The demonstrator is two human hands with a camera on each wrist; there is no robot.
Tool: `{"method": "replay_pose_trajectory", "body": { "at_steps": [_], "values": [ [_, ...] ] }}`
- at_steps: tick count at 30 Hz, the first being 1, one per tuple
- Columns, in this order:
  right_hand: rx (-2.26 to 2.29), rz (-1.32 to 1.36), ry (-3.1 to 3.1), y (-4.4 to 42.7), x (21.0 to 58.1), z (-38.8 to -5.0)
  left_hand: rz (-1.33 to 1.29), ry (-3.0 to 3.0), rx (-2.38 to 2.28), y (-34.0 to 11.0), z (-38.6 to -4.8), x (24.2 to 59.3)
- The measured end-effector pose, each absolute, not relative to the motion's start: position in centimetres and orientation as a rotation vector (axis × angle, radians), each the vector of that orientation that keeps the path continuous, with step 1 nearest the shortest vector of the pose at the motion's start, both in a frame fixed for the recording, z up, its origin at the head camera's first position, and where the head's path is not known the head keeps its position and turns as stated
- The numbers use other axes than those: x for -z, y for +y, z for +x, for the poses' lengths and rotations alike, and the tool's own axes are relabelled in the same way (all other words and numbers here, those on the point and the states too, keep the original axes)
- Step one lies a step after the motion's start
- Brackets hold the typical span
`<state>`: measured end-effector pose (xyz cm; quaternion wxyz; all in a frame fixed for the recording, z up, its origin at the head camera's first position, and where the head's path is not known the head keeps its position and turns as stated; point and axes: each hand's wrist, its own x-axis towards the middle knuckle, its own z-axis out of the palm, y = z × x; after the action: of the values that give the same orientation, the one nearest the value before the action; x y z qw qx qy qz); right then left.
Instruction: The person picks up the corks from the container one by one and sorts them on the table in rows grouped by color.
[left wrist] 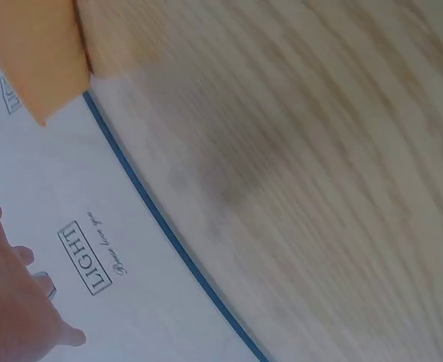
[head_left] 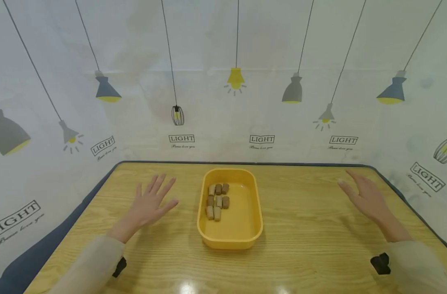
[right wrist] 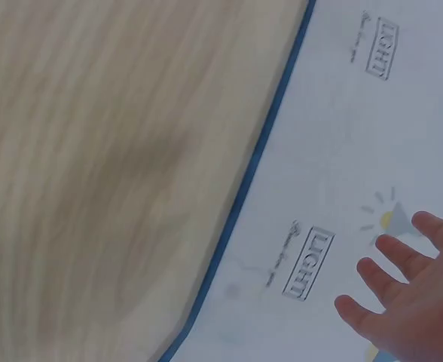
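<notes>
A yellow plastic tub (head_left: 247,241) stands mid-table in the head view. Several small brown and tan cylinders, cork-like in shape (head_left: 217,214), stand or lie in rows along its left side. To the left of the tub my left hand (head_left: 150,204) hovers with fingers spread, touching nothing. Far to the right, my right hand (head_left: 366,200) is held above the table, its fingers extended and holding nothing. In the left wrist view part of the tub (left wrist: 33,53) shows at the top left corner. The right wrist view shows the right hand's (right wrist: 410,294) spread fingers.
The wooden table (head_left: 300,228) has a dark blue edge at the back and sides. A white wall covering (head_left: 208,36) printed with lamps rises behind and beside it. Black straps or devices (head_left: 380,263) sit at both cuffs.
</notes>
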<state>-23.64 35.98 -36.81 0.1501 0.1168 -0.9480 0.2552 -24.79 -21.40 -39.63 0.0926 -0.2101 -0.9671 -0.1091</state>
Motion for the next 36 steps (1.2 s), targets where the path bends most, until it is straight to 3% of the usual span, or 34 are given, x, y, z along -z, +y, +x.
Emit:
{"method": "replay_pose_trajectory", "body": {
  "at_steps": [13, 36],
  "values": [
    [-1.043, 0.408, -2.739, 29.7, 34.4, -26.2, -0.827, -2.855, 0.359, -17.6, -23.8, 40.1],
    [-1.131, 0.651, -2.738, 18.4, 31.7, -30.2, -1.041, -2.789, 0.313, -15.7, -21.7, 40.3]
  ]
}}
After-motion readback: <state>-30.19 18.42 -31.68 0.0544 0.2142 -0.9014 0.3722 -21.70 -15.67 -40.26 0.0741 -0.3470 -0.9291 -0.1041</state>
